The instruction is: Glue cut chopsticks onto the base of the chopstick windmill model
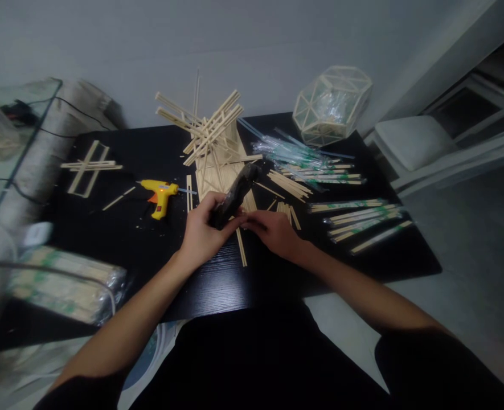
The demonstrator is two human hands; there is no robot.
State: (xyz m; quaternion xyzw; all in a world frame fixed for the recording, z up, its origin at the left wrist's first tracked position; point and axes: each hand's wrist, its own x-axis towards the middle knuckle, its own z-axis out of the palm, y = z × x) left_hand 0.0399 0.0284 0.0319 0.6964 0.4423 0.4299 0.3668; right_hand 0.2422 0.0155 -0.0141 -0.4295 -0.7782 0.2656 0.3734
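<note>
My left hand (203, 230) is closed around a dark, elongated object (238, 193) that slants up and to the right; its kind is too blurred to tell. Close beside it, my right hand (277, 232) has its fingers pinched together against the left fingertips. What lies in that pinch is hidden. Two thin wooden sticks (242, 247) stick out below the meeting fingers toward the table's front edge; I cannot tell whether they are held or lying down. Just beyond both hands is a board of side-by-side sticks (209, 177) with a crisscross stack of joined sticks (213, 134) on top.
A yellow glue gun (160, 196) lies left on the black table (217, 293), near a crossed stick frame (90, 167). Wrapped chopsticks (365, 219) and loose sticks (288, 185) lie right. A faceted stick frame (332, 105) stands back right; a packaged bundle (66, 282) lies front left.
</note>
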